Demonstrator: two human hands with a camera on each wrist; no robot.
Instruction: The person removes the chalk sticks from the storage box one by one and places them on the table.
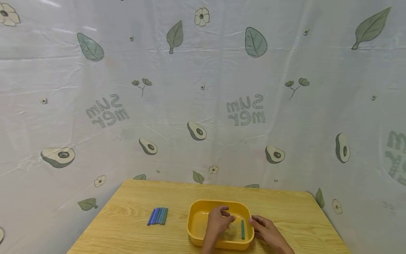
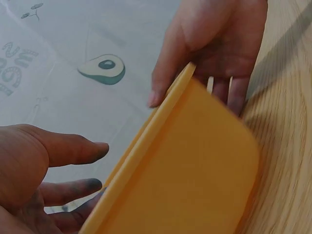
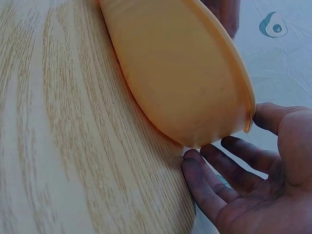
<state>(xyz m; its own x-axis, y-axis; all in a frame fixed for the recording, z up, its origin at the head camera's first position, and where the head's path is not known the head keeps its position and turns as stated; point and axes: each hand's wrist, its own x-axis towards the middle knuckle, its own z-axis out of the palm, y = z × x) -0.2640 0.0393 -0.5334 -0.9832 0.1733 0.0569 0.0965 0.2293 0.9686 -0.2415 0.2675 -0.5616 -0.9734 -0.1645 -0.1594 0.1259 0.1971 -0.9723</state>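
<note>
A yellow plastic tray [image 1: 234, 246] stands on the wooden table. One green stick [image 1: 242, 229], like a chalk pastel, lies in its right side. My left hand [image 1: 219, 222] is over the inside of the tray, its fingers apart and nothing between them; dark smudges mark its fingertips [image 2: 87, 184]. At the right end, my right hand [image 1: 266, 231] holds the tray, thumb on the rim and fingers against the outer wall. Smudges also darken the right fingers [image 3: 234, 168]. The wrist views show mostly the outside of the tray, so its inside is hidden there.
Left of the tray, several blue and green sticks [image 1: 157, 216] lie side by side in a row on the table [image 1: 127, 229]. Behind the table hangs a pale curtain [image 1: 177, 106] printed with avocados and leaves.
</note>
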